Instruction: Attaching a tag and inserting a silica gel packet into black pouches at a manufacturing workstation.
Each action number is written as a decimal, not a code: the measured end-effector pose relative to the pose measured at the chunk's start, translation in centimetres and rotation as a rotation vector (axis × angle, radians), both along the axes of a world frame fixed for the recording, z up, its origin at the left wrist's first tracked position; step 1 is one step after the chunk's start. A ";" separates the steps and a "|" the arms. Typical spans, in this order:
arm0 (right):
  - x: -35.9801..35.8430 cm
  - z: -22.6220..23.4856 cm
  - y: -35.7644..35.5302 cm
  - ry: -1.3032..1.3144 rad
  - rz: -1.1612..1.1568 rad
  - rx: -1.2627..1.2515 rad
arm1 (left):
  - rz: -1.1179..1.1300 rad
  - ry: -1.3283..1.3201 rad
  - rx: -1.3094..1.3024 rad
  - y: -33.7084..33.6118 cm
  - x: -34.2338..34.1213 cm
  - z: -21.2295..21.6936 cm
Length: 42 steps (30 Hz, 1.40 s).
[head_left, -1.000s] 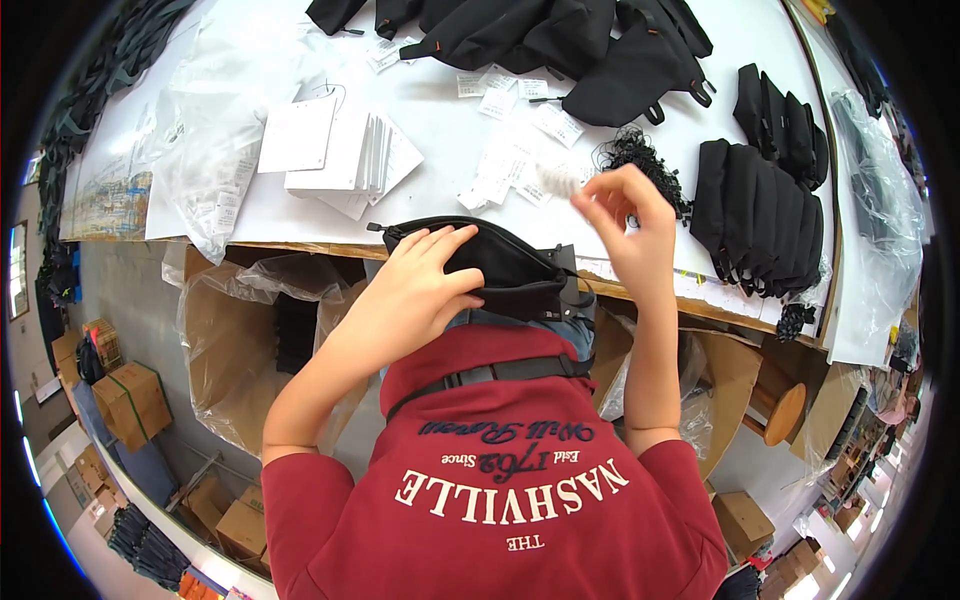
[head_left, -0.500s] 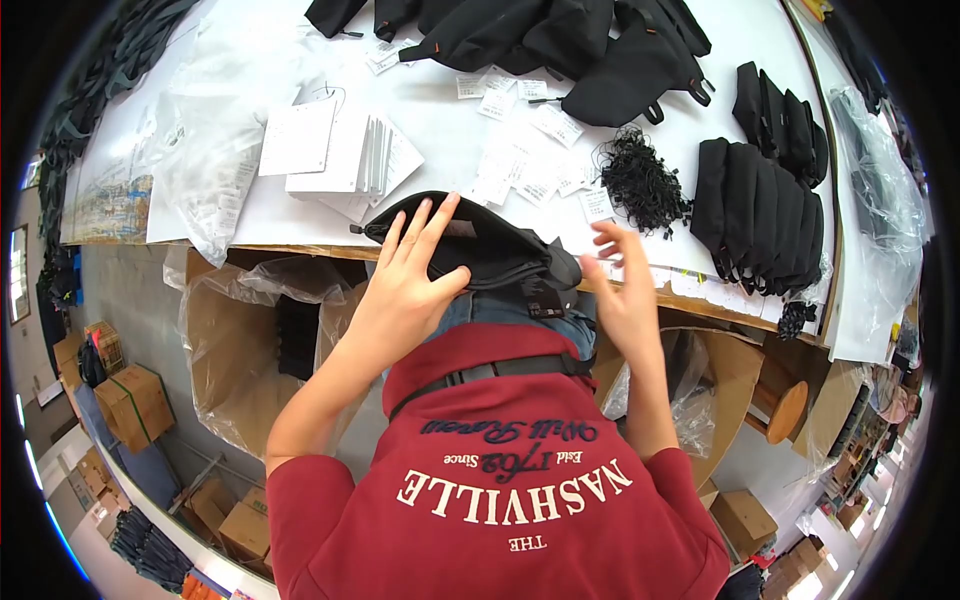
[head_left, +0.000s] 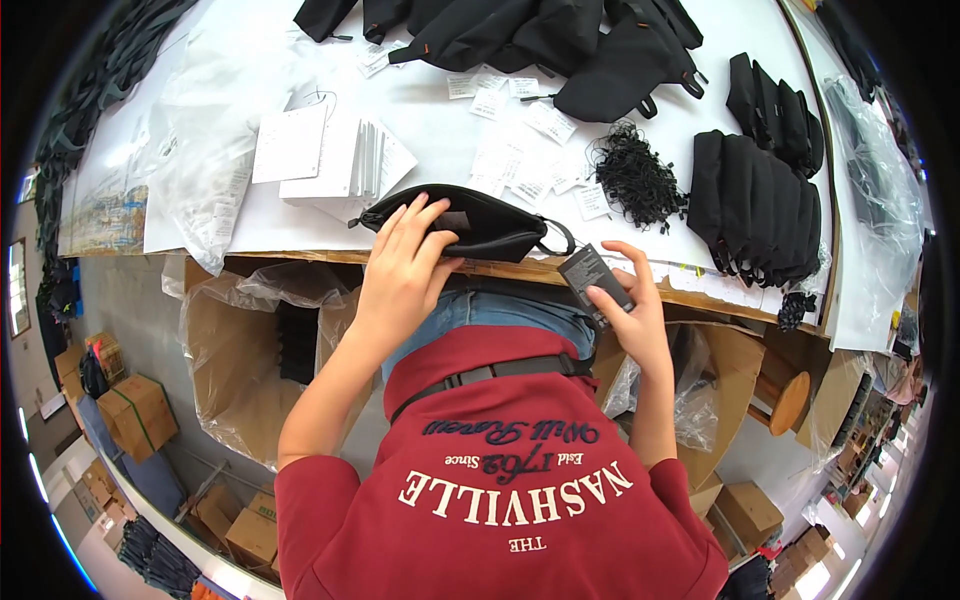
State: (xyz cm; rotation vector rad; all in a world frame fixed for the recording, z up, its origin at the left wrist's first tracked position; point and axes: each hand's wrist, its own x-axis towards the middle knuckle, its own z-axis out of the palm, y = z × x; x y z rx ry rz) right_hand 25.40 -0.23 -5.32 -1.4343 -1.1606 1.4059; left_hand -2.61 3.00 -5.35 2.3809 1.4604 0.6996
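The pouch (head_left: pixel 495 235), black and zipped along its top, is held over the bench's (head_left: pixel 300 225) near edge, around the middle, its mouth parted so that a pale patch shows inside. The left hand (head_left: pixel 405 260) has a narrow grip on its left part, fingers over the rim. A zip pull (head_left: pixel 353 222) sticks out at the pouch's left end and a black loop (head_left: pixel 562 240) at its right end.

Just beside the loop, the right hand (head_left: pixel 630 300) holds a dark tag (head_left: pixel 588 272) in a pinched grip, thumb on its printed face; I cannot tell whether tag and loop are joined.

Beyond the pouch, white labels (head_left: pixel 530 165) lie scattered, with a tangle of black cords (head_left: pixel 635 180) to their right. Toward the bench's near right corner stands a row of black cases (head_left: pixel 755 205). Left of the labels is a stack of white cards (head_left: pixel 340 160), then a clear plastic bag (head_left: pixel 200 180) nearer the left edge. Farther from the near edge, black bags (head_left: pixel 520 40) lie heaped. Below the near edge sits a plastic-lined carton (head_left: pixel 225 345).
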 end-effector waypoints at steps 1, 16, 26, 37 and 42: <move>0.4 0.3 0.0 -0.002 -0.002 -0.001 | 0.039 -0.040 0.013 0.1 0.0 -0.2; 2.6 -3.7 4.2 0.992 -0.529 0.068 | -0.171 -0.005 -0.202 -0.9 1.6 3.2; -1.8 -4.0 5.3 0.924 -0.591 -0.195 | -0.368 0.064 -0.430 -1.3 2.1 3.9; -2.0 -4.5 6.0 0.875 -0.480 -0.059 | -0.373 0.017 -0.513 -1.4 2.2 3.8; -0.2 -3.6 7.2 0.269 -0.565 0.068 | -0.375 0.039 -0.514 -0.6 1.7 3.6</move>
